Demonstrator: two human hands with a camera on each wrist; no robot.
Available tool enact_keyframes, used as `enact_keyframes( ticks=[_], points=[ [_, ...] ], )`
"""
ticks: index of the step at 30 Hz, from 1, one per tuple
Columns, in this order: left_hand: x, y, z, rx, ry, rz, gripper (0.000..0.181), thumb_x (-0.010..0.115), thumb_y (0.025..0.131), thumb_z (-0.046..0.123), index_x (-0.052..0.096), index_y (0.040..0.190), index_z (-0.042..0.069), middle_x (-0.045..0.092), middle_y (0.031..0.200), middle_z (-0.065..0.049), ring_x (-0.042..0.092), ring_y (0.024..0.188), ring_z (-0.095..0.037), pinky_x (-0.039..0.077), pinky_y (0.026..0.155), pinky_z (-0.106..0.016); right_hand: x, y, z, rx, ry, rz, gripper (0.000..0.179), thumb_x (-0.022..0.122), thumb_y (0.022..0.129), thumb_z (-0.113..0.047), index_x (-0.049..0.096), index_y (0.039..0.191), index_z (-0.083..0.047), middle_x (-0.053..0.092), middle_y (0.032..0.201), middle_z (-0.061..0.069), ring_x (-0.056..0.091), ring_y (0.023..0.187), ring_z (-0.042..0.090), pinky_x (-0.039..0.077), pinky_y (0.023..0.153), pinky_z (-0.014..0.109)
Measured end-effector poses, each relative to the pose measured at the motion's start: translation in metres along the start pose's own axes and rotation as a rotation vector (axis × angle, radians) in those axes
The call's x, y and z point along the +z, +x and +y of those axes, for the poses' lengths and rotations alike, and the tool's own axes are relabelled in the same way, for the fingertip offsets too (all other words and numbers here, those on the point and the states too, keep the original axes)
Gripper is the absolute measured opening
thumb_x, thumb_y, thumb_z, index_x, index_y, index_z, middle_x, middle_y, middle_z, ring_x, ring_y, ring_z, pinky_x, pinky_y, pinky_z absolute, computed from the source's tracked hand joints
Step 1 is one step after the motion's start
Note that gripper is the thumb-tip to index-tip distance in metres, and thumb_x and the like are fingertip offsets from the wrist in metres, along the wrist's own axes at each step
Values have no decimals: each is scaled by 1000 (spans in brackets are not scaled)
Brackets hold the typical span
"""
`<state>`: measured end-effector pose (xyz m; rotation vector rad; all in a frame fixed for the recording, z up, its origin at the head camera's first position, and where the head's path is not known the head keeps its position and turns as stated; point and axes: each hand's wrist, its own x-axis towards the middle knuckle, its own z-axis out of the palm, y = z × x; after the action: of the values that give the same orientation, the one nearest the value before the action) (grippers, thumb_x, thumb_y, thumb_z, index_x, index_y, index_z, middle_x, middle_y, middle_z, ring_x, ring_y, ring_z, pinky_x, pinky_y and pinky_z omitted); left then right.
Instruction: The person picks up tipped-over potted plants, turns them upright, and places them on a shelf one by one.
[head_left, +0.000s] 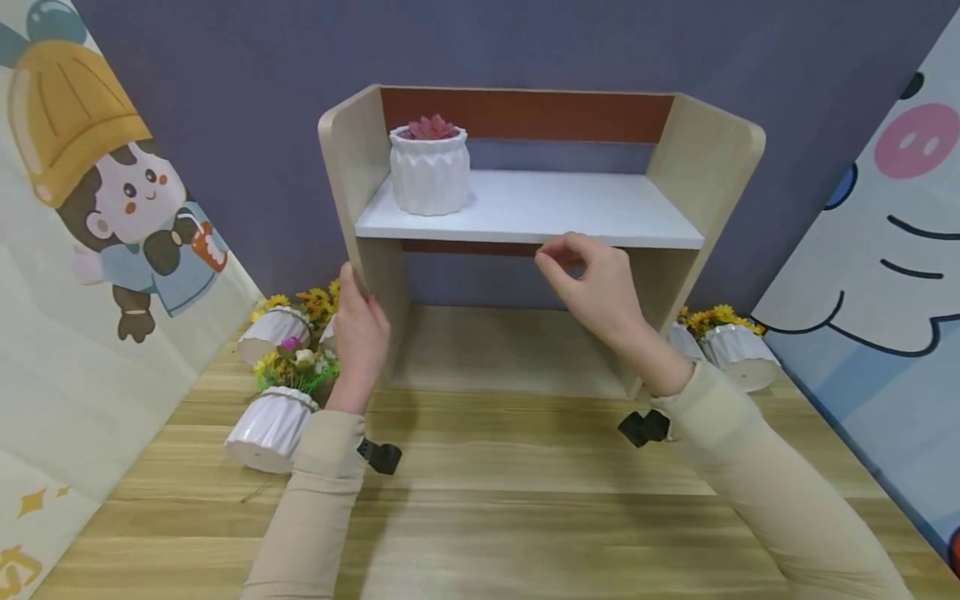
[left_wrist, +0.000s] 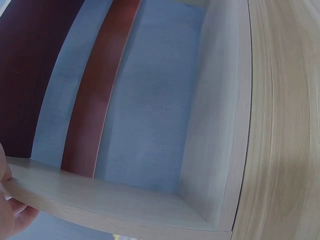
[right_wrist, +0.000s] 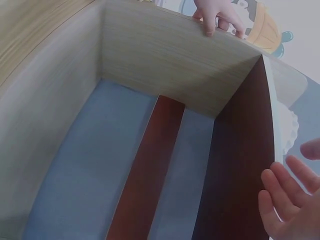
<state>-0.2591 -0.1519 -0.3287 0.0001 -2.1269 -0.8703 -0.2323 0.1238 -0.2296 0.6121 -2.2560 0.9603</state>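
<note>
A small two-tier wooden shelf (head_left: 742, 150) with a white middle board (head_left: 555, 204) stands on the table. At its left side panel (head_left: 341, 179), my left hand (head_left: 360, 337) grips the front edge, thumb and fingers on opposite faces, as the right wrist view also shows. My right hand (head_left: 592, 287) is by the front edge of the white board, fingers loosely bent with nothing between them. Whether its fingertips touch the board I cannot tell. A white ribbed pot (head_left: 430, 173) with a red succulent (head_left: 431, 127) stands upright at the board's left end.
Several white pots with flowers lie tipped over left of the shelf, one of them a mixed bouquet pot (head_left: 273, 429). More, including a yellow-flowered pot (head_left: 741, 357), lie at the right. The wooden table (head_left: 510, 533) extends in front. A dark wall (head_left: 525, 42) rises behind.
</note>
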Motion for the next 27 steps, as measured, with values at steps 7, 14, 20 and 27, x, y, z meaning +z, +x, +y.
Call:
enact_keyframes(
  ticks=[7,14,20,27],
  points=[
    [0,0,0,-14,-2,-38,51,45,90,1,25,137,5,47,125,-27,55,90,-46,50,78,-52,-8,-14,13,36,-38,-30,21,59,87,-27,67,96,-10,69,92,4,63,85,17,49,71,35],
    [-1,1,0,-17,13,-34,50,44,91,2,25,137,5,46,126,-27,56,86,-47,51,75,-52,-18,-25,26,42,-99,-14,18,61,86,-24,67,91,-7,68,89,7,63,84,22,48,71,36],
    [0,1,0,-10,13,-31,48,44,91,2,26,136,5,46,126,-27,56,88,-47,50,76,-53,-38,-34,37,142,-122,-70,24,58,87,-31,65,89,-8,67,85,8,61,79,21,47,67,32],
    [-1,1,0,-29,13,-33,49,45,91,2,25,136,7,47,125,-27,56,89,-47,51,76,-53,-60,-43,53,209,-146,-267,27,55,89,-34,65,98,-10,66,88,6,59,76,18,46,62,24]
  ],
)
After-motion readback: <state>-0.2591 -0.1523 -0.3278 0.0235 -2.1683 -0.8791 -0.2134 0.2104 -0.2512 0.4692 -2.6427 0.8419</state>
